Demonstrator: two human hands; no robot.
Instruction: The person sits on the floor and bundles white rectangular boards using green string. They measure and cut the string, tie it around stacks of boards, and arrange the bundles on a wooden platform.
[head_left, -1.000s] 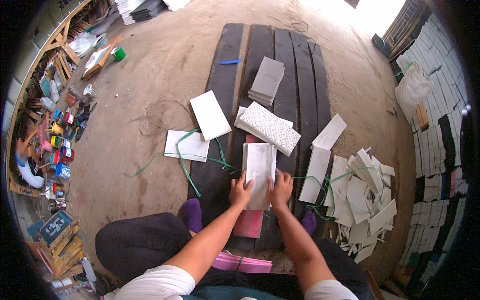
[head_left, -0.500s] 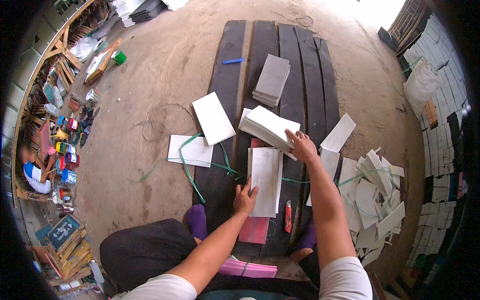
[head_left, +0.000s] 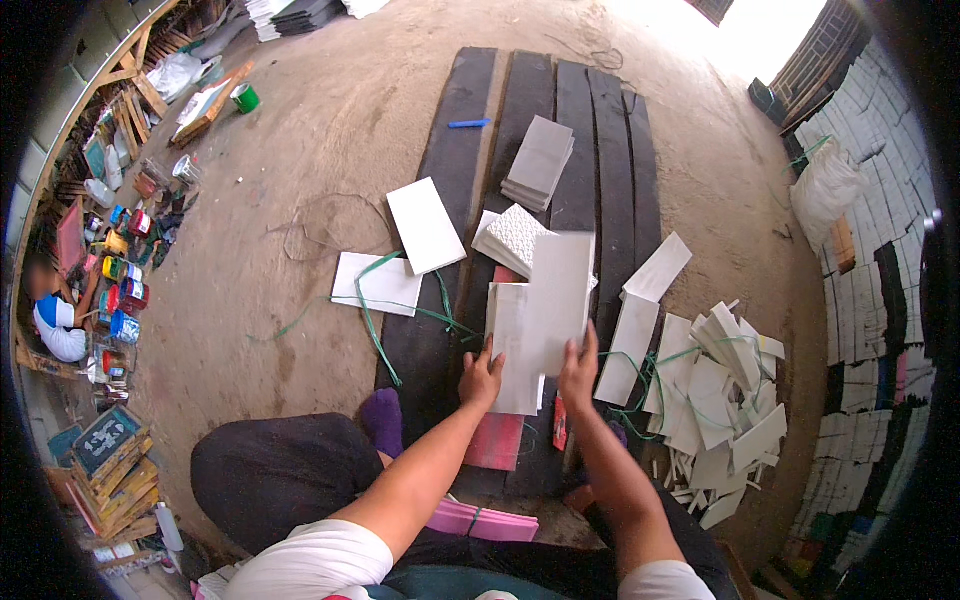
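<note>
- The dark planks (head_left: 610,150) are crowded: a grey tile stack (head_left: 540,162) at 12 o'clock and a textured tile (head_left: 515,238) just beside the work, so a swung edge could chip one
- The right hand (head_left: 578,368) lifts a white tile (head_left: 558,300), fingers clamped on its lower edge only; that grip could let it tip and snap
- The left hand (head_left: 481,377), fingers curled together, steadies the flat tile (head_left: 512,345) beneath; a dropped tile would likely catch those fingers
</note>
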